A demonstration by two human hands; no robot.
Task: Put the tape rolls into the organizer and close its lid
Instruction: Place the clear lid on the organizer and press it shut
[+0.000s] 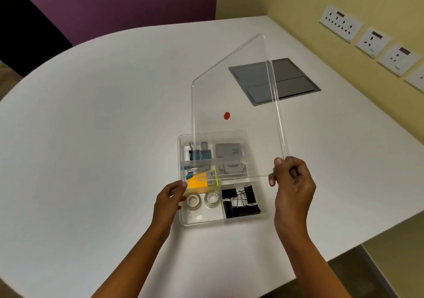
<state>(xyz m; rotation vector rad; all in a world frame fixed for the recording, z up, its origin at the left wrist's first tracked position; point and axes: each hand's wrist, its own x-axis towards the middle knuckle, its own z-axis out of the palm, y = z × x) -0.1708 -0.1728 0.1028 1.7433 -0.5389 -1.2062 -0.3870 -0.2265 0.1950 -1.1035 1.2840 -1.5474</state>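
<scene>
A clear plastic organizer [266, 215] with several compartments sits on the white table. Two tape rolls lie side by side in its near-left compartment: a whitish one [193, 201] and a clear one [212, 198]. My right hand [292, 184] pinches the near-right corner of the transparent lid [238, 86], which is lifted and tilted above the organizer's far half. My left hand [171, 196] rests against the organizer's left wall, fingers curled on its rim beside the whitish roll.
Other compartments hold black binder clips [241, 202], an orange sticky-note pad [197, 181], staples and small grey boxes. A red dot [226, 115] marks the table beyond. A grey cable hatch [274, 80] lies far right. Wall sockets [372, 41] line the yellow wall.
</scene>
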